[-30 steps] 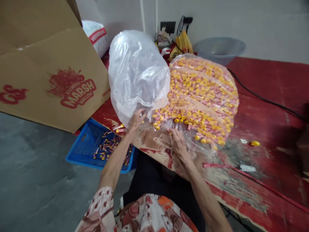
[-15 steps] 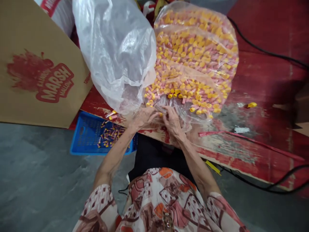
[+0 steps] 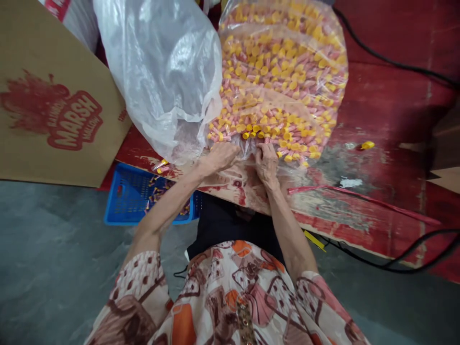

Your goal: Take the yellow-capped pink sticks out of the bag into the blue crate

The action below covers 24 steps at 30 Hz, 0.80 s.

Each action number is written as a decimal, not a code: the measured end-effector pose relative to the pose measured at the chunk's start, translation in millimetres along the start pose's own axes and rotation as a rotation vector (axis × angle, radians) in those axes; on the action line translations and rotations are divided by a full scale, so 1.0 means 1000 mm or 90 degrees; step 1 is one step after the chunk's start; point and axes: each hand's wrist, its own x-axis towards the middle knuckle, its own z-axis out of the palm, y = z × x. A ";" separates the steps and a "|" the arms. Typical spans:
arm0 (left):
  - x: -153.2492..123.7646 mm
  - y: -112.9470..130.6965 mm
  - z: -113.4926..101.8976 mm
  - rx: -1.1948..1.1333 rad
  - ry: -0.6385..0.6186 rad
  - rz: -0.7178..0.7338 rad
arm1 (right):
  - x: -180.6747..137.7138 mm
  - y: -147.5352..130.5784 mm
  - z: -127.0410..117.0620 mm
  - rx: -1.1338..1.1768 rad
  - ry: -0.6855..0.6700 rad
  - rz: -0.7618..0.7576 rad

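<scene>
A big clear plastic bag (image 3: 280, 72) lies on the red table, full of small pink tubes with yellow caps. Its loose mouth faces me at the table's front edge. On the left side of that mouth, my left hand (image 3: 223, 156) has its fingers closed on the crumpled plastic. My right hand (image 3: 267, 162) pinches the mouth on the right side, fingers curled, below the yellow caps. Between the two hands a gap shows several capped pieces at the opening. The fingertips are partly hidden in the plastic.
Left of the bag lies a whitish plastic sack (image 3: 161, 62). A cardboard box (image 3: 53, 105) stands at the left. Below the table edge sits a blue basket (image 3: 124, 199) with similar pieces. A pink strap (image 3: 362, 197) and black cables (image 3: 388, 60) lie on the right.
My hands have moved apart, each now on its own side of the bag's mouth. The yellow-ended piece between them no longer shows there. The view has shifted slightly.
</scene>
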 end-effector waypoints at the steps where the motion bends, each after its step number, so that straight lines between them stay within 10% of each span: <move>1: -0.001 0.002 0.002 -0.010 0.020 -0.010 | 0.000 0.001 0.000 0.000 -0.002 -0.002; 7: -0.029 0.001 0.018 -0.093 0.075 -0.066 | 0.000 0.010 0.001 0.016 0.025 -0.008; 16: -0.213 -0.075 0.065 -0.081 0.206 -0.429 | 0.002 0.015 -0.002 -0.028 0.042 0.001; 19: -0.191 -0.081 0.066 -0.163 0.269 -0.408 | 0.002 0.012 -0.007 -0.057 0.029 -0.013; 24: -0.073 -0.096 0.048 -0.293 0.264 -0.385 | 0.005 0.013 -0.014 -0.131 0.049 -0.025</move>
